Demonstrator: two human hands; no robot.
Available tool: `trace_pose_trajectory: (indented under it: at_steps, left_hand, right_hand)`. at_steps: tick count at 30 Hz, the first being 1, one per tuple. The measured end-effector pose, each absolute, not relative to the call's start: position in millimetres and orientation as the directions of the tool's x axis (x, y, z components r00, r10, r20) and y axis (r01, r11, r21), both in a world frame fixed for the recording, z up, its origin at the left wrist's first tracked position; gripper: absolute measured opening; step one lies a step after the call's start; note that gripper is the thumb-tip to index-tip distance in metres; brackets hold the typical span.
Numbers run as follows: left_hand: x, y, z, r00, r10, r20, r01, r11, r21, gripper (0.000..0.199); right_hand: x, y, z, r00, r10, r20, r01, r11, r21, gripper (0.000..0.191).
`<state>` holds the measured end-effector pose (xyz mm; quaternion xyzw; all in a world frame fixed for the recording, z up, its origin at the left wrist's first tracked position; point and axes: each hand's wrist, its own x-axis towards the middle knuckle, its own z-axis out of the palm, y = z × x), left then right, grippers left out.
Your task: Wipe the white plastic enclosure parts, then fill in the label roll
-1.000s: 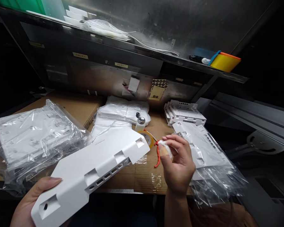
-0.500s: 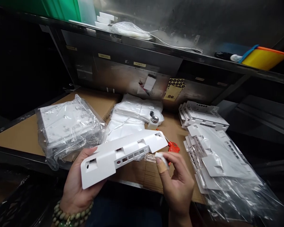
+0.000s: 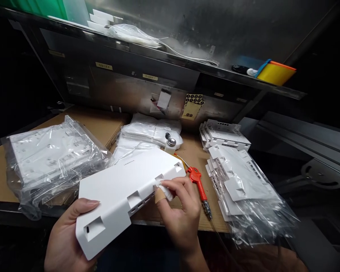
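A white plastic housing (image 3: 113, 189) with square notches and a row of port openings is tilted over the front of the bench. My left hand (image 3: 69, 234) grips its near left corner, thumb on the top face. Pinched in my right hand (image 3: 181, 211) is a small white wad of cloth (image 3: 166, 192), held against the housing's port edge. A tan bandage wraps the right thumb. Just beyond that hand lies a red air blow gun (image 3: 197, 181), its hose trailing off the front edge.
Bagged white housings (image 3: 51, 151) sit at left on cardboard. Folded white bags (image 3: 147, 130) and a metal-topped bottle (image 3: 170, 144) stand behind. More housings (image 3: 225, 134) and a plastic-covered stack (image 3: 235, 181) are at right. A metal shelf (image 3: 181, 56) spans above.
My left hand has turned the housing, so its broad top face now shows. My right hand has brought the cloth leftward onto the port edge. The view has shifted right.
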<state>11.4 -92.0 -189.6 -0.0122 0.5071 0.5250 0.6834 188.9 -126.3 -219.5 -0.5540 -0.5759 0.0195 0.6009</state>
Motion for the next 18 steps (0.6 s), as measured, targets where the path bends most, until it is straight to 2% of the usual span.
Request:
trace_pose_trajectory:
  at_steps: [3, 11, 18]
  left_hand:
    - [13.0, -92.1, -189.5, -0.142, 0.725, -0.674, -0.643, 0.450, 0.619, 0.089]
    - [12.3, -93.2, -191.8, -0.124, 0.717, -0.686, -0.626, 0.479, 0.615, 0.087]
    - [9.0, -94.9, -197.1, -0.118, 0.724, -0.680, -0.626, 0.478, 0.616, 0.095]
  right_hand:
    - [188.8, -126.6, -221.1, 0.316, 0.669, 0.673, 0.620, 0.391, -0.680, 0.019]
    - [193.0, -128.4, -221.2, 0.323, 0.664, 0.674, 0.624, 0.386, -0.679, 0.018]
    - [198.2, -132.2, -221.1, 0.403, 0.670, 0.623, 0.568, 0.350, -0.745, 0.018]
